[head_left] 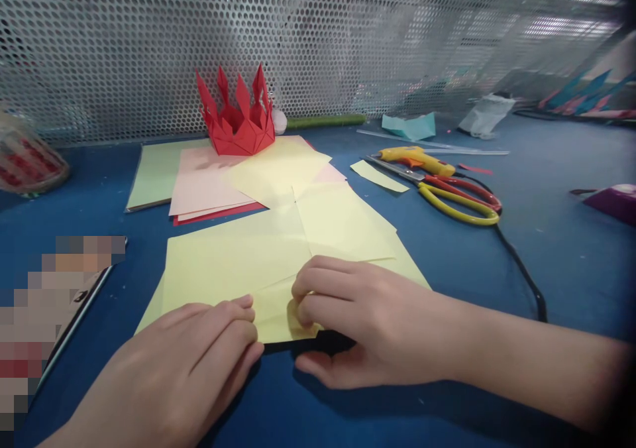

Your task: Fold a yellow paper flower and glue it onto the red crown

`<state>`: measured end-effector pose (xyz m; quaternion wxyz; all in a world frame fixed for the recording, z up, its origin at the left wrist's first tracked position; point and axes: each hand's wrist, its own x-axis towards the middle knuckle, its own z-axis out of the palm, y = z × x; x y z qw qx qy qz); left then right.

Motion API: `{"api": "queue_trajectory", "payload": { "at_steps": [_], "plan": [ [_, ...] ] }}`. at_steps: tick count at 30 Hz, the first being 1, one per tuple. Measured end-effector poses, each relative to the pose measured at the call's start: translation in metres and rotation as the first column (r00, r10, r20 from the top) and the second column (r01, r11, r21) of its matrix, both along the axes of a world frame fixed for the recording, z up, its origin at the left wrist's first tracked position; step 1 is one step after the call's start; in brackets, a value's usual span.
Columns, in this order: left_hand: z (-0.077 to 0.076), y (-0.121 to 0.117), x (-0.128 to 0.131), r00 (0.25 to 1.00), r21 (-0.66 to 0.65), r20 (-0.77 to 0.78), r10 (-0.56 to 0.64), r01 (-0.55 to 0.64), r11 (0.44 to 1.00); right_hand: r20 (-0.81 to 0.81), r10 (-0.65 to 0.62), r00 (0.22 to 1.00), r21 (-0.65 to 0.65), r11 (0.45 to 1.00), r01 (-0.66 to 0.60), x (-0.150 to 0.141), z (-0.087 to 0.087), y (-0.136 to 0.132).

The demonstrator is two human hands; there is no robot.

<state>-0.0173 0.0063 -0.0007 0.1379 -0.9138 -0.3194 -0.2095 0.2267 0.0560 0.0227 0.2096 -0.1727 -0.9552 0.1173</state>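
Pale yellow paper sheets [223, 259] lie in front of me, with a folded strip along the near edge. My left hand [183, 355] pinches that edge on the left, fingertips on top and the thumb at the lower side. On the right, my right hand [358, 315] rests its curled fingers on the folded strip; its thumb stands apart below the edge, over the table. Another yellow sheet [342, 223] overlaps at the upper right. The undersides of the fingers are hidden.
A red paper crown [238, 120] stands on pink sheets [209, 186] and green sheets [156, 169]. To the right lie scissors [460, 199], a yellow glue gun [417, 160] and its black cable [521, 269]. A flat, blurred-out device [64, 309] is at left; a perforated metal panel [124, 50] rises behind.
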Motion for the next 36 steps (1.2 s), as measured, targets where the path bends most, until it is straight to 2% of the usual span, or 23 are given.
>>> {"api": "queue_trajectory", "payload": {
  "at_steps": [5, 9, 13, 15, 20, 24, 26, 29, 33, 36],
  "plan": [
    [-0.001, 0.0, -0.002, 0.996, -0.086, 0.092, 0.011, -0.003, 0.996, 0.039, -0.042, 0.998, 0.036, 0.998, 0.041, 0.0, 0.001, 0.002],
    [0.004, -0.001, 0.003, 0.987, -0.152, 0.156, 0.031, -0.007, 0.988, 0.068, -0.021, 0.997, 0.016, 1.0, 0.02, -0.002, 0.0, 0.0],
    [0.007, -0.002, 0.005, 0.977, -0.154, 0.206, -0.05, 0.083, 0.984, 0.075, -0.01, 0.997, -0.092, 0.996, 0.017, -0.003, 0.001, -0.005],
    [0.005, -0.003, 0.003, 0.977, -0.206, 0.21, -0.041, 0.085, 0.975, 0.064, -0.039, 0.997, -0.186, 0.981, 0.05, -0.003, 0.002, -0.007],
    [0.001, -0.002, 0.003, 0.955, -0.395, 0.278, 0.102, 0.016, 0.919, 0.044, -0.136, 0.99, -0.346, 0.927, 0.143, -0.007, 0.004, -0.012],
    [0.002, 0.002, 0.005, 0.949, -0.355, 0.225, 0.221, -0.131, 0.926, 0.062, -0.268, 0.961, -0.402, 0.875, 0.27, -0.011, 0.002, -0.017],
    [0.002, 0.002, 0.005, 0.947, -0.324, 0.181, 0.266, -0.198, 0.925, 0.084, -0.341, 0.936, -0.406, 0.846, 0.345, -0.012, 0.001, -0.019],
    [0.002, 0.001, 0.008, 0.941, -0.326, 0.159, 0.297, -0.234, 0.916, 0.092, -0.409, 0.908, -0.387, 0.825, 0.411, -0.014, 0.001, -0.022],
    [0.004, -0.001, 0.014, 0.917, -0.376, 0.167, 0.362, -0.28, 0.883, 0.105, -0.447, 0.888, -0.36, 0.815, 0.453, -0.016, 0.0, -0.024],
    [0.004, 0.0, 0.016, 0.923, -0.389, 0.14, 0.359, -0.282, 0.877, 0.115, -0.459, 0.881, -0.338, 0.816, 0.469, -0.018, -0.002, -0.024]
  ]
}}
